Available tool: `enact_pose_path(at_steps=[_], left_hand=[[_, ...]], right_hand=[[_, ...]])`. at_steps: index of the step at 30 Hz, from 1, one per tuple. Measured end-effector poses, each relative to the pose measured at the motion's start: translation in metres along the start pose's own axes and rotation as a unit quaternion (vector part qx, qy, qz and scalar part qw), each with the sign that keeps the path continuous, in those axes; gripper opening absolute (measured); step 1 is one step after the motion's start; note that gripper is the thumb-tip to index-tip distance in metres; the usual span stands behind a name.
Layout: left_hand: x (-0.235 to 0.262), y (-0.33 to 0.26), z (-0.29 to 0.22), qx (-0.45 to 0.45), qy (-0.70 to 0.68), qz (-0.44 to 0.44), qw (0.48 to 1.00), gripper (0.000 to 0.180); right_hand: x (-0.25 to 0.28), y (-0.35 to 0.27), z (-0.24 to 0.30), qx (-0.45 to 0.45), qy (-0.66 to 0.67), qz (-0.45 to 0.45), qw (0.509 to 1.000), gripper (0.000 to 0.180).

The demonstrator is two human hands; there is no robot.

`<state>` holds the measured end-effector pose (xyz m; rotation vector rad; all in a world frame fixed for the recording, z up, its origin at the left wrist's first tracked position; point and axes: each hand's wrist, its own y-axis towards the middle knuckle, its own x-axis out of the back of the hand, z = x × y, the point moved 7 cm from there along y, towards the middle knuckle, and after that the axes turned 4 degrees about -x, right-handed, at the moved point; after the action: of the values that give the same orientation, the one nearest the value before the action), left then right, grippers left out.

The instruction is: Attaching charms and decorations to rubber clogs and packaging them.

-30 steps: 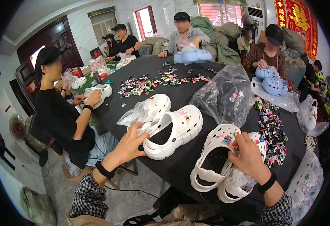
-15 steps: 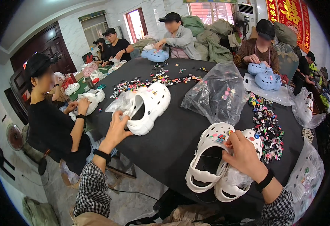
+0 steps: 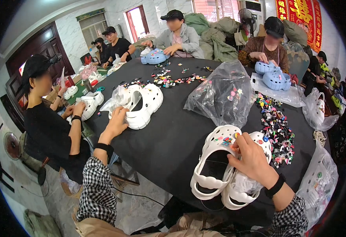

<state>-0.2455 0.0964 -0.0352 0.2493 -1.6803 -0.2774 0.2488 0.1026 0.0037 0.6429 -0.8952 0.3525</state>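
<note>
My left hand (image 3: pixel 117 124) grips the near edge of a pair of plain white clogs (image 3: pixel 148 103) on the black-topped table, with clear plastic wrap at their left side. My right hand (image 3: pixel 252 155) is closed at the inner upper edge of another pair of white clogs (image 3: pixel 212 138) near the table's front edge. Small colourful shoe charms (image 3: pixel 227 140) sit on the toe of that pair's left clog. Crumpled clear plastic (image 3: pixel 247 183) fills the right clog's opening. My right fingertips are partly hidden.
Loose charms (image 3: pixel 277 134) lie heaped to the right, and more are scattered farther back. A clear plastic bag (image 3: pixel 220 94) lies mid-table. Co-workers handle white clogs at left and blue clogs (image 3: pixel 276 80) at the far side. Bagged clogs (image 3: pixel 319 177) line the right edge.
My left hand and the plain white clogs have moved left and slightly away. My right hand stays on the decorated pair. The whole view has shifted a little.
</note>
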Motion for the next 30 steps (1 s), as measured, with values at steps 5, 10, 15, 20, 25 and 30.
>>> enact_pose_path(at_steps=[5,10,15,20,25,30], left_hand=[[0.004,-0.017,-0.013,0.039,-0.084,-0.062,0.994,0.069],[0.024,-0.020,-0.091,-0.038,-0.085,-0.091,0.991,0.054],[0.059,-0.029,-0.218,-0.156,-0.174,-0.068,0.970,0.037],[0.061,-0.049,-0.292,-0.262,-0.215,-0.061,0.939,0.041],[0.057,-0.073,-0.348,-0.337,-0.220,-0.043,0.914,0.047],[0.037,-0.090,-0.379,-0.371,-0.181,0.015,0.911,0.058]], right_hand=[[0.001,0.000,0.002,0.003,0.011,0.004,1.000,0.034],[0.002,-0.004,-0.002,-0.013,0.053,0.020,0.998,0.033],[0.018,-0.003,-0.014,-0.051,0.156,0.023,0.986,0.027],[0.047,-0.019,-0.034,-0.066,0.214,0.002,0.974,0.022],[0.073,-0.053,-0.062,-0.146,0.226,0.025,0.963,0.016],[0.102,-0.080,-0.088,-0.194,0.293,-0.066,0.934,0.018]])
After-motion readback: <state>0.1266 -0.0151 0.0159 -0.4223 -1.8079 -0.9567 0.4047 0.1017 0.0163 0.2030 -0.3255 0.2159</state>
